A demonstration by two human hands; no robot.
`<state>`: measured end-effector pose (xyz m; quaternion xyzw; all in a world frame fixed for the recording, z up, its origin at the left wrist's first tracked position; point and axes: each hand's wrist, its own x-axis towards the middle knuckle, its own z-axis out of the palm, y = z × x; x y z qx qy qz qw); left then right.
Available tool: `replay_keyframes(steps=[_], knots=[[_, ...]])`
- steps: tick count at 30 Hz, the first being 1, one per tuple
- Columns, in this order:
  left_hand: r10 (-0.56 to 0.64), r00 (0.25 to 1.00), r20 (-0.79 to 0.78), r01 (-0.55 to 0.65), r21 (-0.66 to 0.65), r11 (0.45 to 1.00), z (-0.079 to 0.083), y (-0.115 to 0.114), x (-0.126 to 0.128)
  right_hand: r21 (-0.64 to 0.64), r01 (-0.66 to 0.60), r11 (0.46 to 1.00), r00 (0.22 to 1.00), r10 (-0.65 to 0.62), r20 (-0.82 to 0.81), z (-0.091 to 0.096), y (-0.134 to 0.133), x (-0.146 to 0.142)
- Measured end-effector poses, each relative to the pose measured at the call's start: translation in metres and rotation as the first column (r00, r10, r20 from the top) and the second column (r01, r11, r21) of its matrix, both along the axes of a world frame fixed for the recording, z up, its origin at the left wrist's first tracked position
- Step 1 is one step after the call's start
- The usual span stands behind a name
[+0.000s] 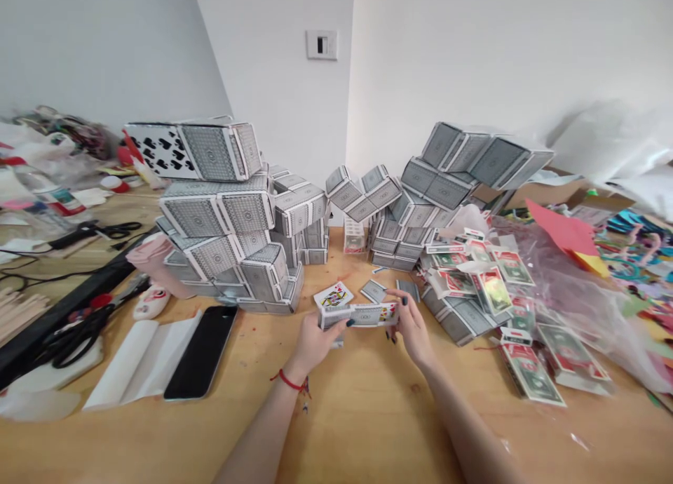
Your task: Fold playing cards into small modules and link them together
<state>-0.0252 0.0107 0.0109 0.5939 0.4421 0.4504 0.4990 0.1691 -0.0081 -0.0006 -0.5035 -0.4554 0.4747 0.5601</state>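
Note:
Between my two hands is a long folded piece made of playing cards (365, 317), held low over the table. My left hand (317, 340) grips its left end, thumb on the near side. At its right end my right hand (413, 330) pinches it, with the index finger stretched along the top edge. Grey card backs and a strip of a printed face show on the piece. Just behind it lie a face-up queen card (334, 296) and a face-down card (373, 290). Another face-down card (407, 290) is beside my right fingers.
Stacked card boxes (215, 207) rise at the left, and more card boxes (442, 182) at the right. A black phone (200, 353) and scissors (78, 337) lie left. Several red-and-green card packs (531, 372) and plastic wrap (594, 323) are spread on the right.

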Motion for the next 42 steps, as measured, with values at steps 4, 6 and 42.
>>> replay_keyframes(steps=[4,6,42], knots=[[0.039,0.984,-0.174,0.043,0.445,0.895,0.008,-0.007,-0.003,-0.115,-0.133,0.984,0.977,0.111,-0.180,0.003,0.001,0.006],[0.126,0.955,-0.269,0.062,0.597,0.800,0.012,-0.009,-0.005,-0.182,-0.297,0.937,0.932,0.242,-0.271,0.006,0.000,0.009],[0.089,0.980,0.180,-0.020,-0.352,0.936,-0.008,0.008,-0.004,-0.200,-0.370,0.907,0.929,0.368,-0.047,-0.021,0.001,0.001]])
